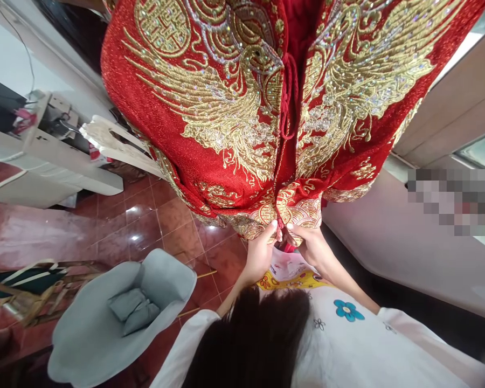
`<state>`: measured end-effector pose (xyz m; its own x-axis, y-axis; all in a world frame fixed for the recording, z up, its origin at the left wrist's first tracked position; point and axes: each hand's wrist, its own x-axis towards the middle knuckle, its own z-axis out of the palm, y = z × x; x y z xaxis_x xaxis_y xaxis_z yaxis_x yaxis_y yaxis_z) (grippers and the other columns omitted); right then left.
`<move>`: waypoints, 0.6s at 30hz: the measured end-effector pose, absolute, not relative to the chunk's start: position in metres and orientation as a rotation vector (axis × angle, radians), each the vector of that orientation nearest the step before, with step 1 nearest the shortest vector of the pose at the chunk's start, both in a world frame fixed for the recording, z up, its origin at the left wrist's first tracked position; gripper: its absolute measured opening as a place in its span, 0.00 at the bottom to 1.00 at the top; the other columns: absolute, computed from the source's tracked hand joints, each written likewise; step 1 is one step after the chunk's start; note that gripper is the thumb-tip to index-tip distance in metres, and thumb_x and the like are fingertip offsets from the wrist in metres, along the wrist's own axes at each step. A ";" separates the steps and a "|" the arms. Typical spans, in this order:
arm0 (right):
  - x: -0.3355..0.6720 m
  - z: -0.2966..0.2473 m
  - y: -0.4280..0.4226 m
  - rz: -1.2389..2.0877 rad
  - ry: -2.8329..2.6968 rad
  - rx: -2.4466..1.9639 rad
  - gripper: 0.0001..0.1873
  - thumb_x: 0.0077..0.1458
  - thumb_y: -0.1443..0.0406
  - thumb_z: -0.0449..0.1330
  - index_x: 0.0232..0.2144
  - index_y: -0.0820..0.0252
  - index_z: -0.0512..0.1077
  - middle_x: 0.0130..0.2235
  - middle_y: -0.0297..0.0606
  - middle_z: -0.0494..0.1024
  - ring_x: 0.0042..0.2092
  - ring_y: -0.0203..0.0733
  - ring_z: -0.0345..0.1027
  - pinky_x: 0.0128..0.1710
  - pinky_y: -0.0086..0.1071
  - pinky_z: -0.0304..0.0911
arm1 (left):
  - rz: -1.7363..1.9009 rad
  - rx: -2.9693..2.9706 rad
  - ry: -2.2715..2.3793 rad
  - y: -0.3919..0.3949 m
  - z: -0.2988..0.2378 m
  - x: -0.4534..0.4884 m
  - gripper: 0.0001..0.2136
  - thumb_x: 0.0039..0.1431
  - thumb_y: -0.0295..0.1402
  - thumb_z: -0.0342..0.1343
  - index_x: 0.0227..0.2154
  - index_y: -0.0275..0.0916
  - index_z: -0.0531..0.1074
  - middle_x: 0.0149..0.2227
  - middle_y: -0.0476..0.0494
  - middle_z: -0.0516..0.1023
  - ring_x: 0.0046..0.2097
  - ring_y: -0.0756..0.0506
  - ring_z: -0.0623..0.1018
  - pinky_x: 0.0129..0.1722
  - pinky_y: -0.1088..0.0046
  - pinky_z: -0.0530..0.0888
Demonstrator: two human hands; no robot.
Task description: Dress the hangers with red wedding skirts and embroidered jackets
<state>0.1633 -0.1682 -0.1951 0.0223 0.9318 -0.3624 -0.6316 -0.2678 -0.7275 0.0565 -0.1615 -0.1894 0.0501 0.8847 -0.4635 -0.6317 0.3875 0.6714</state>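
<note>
A red jacket with gold embroidered birds and beading fills the upper middle of the view, its front panels hanging side by side. Along the bottom border, my left hand is closed, its thumb pressing on the left panel's front corner. My right hand pinches the matching corner of the other panel, close beside it. Between the thumbs a bit of red shows, too small to make out. Higher up, a red cord dangles at the front opening. The fingers beneath the fabric are largely hidden.
A grey armchair with a cushion stands at lower left on red floor tiles. A white chair back and a white dresser are at left. On the right is a pale curved surface. Dark hair covers the bottom middle.
</note>
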 end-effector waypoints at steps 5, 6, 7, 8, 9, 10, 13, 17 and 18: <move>0.161 -0.197 -0.169 1.564 -0.339 -1.029 0.13 0.35 0.65 0.69 0.20 0.60 0.67 0.19 0.29 0.67 0.21 0.30 0.56 0.21 0.28 0.54 | 1.197 0.372 1.023 -0.162 -0.192 0.056 0.08 0.47 0.35 0.64 0.28 0.36 0.74 0.29 0.48 0.76 0.34 0.49 0.75 0.39 0.72 0.70; 0.160 -0.197 -0.169 1.565 -0.332 -1.034 0.14 0.34 0.66 0.69 0.21 0.59 0.67 0.19 0.29 0.66 0.21 0.30 0.55 0.20 0.28 0.54 | 1.208 0.372 1.029 -0.162 -0.192 0.057 0.09 0.47 0.35 0.64 0.30 0.36 0.75 0.31 0.47 0.77 0.36 0.49 0.75 0.41 0.72 0.70; 0.159 -0.197 -0.169 1.566 -0.325 -1.040 0.14 0.33 0.66 0.69 0.22 0.59 0.67 0.19 0.28 0.66 0.21 0.30 0.55 0.20 0.28 0.53 | 1.221 0.368 1.025 -0.162 -0.191 0.057 0.10 0.47 0.34 0.64 0.32 0.37 0.75 0.34 0.47 0.78 0.38 0.48 0.76 0.43 0.71 0.70; 0.159 -0.197 -0.169 1.566 -0.325 -1.046 0.15 0.32 0.66 0.69 0.22 0.58 0.66 0.20 0.28 0.66 0.21 0.30 0.54 0.20 0.28 0.52 | 1.233 0.364 1.008 -0.162 -0.189 0.058 0.11 0.48 0.34 0.64 0.35 0.37 0.75 0.36 0.47 0.78 0.40 0.48 0.76 0.46 0.71 0.70; 0.158 -0.197 -0.169 1.565 -0.331 -1.051 0.15 0.32 0.66 0.69 0.23 0.58 0.66 0.20 0.28 0.66 0.21 0.30 0.53 0.20 0.28 0.52 | 1.244 0.363 0.986 -0.162 -0.188 0.059 0.11 0.48 0.33 0.64 0.36 0.37 0.75 0.38 0.47 0.78 0.41 0.47 0.76 0.47 0.70 0.70; 0.158 -0.197 -0.169 1.562 -0.338 -1.055 0.16 0.32 0.66 0.69 0.23 0.58 0.65 0.20 0.28 0.65 0.21 0.30 0.53 0.20 0.28 0.52 | 1.251 0.363 0.967 -0.162 -0.186 0.060 0.11 0.49 0.33 0.64 0.36 0.37 0.75 0.38 0.47 0.78 0.42 0.47 0.77 0.48 0.69 0.70; 0.156 -0.196 -0.170 1.563 -0.353 -1.045 0.16 0.34 0.65 0.68 0.23 0.58 0.64 0.20 0.28 0.64 0.21 0.30 0.52 0.21 0.28 0.52 | 1.274 0.361 0.958 -0.162 -0.185 0.063 0.12 0.49 0.33 0.64 0.37 0.36 0.75 0.36 0.46 0.78 0.40 0.46 0.77 0.47 0.67 0.71; 0.152 -0.195 -0.170 1.561 -0.341 -1.008 0.15 0.37 0.64 0.67 0.20 0.58 0.62 0.19 0.28 0.61 0.21 0.30 0.51 0.23 0.29 0.53 | 1.325 0.358 0.949 -0.163 -0.189 0.064 0.14 0.47 0.32 0.65 0.38 0.37 0.74 0.37 0.45 0.78 0.43 0.45 0.77 0.49 0.66 0.70; 0.151 -0.195 -0.170 1.553 -0.340 -1.003 0.15 0.38 0.63 0.67 0.20 0.58 0.62 0.18 0.28 0.61 0.22 0.31 0.52 0.23 0.30 0.54 | 1.330 0.365 0.951 -0.164 -0.190 0.064 0.12 0.47 0.32 0.65 0.36 0.36 0.74 0.36 0.46 0.78 0.43 0.45 0.77 0.49 0.66 0.70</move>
<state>0.1506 -0.1701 -0.1947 0.0674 0.9129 -0.4025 -0.6613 -0.2612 -0.7032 0.0642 -0.1637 -0.1901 -0.0514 0.9260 -0.3740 -0.6532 0.2521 0.7140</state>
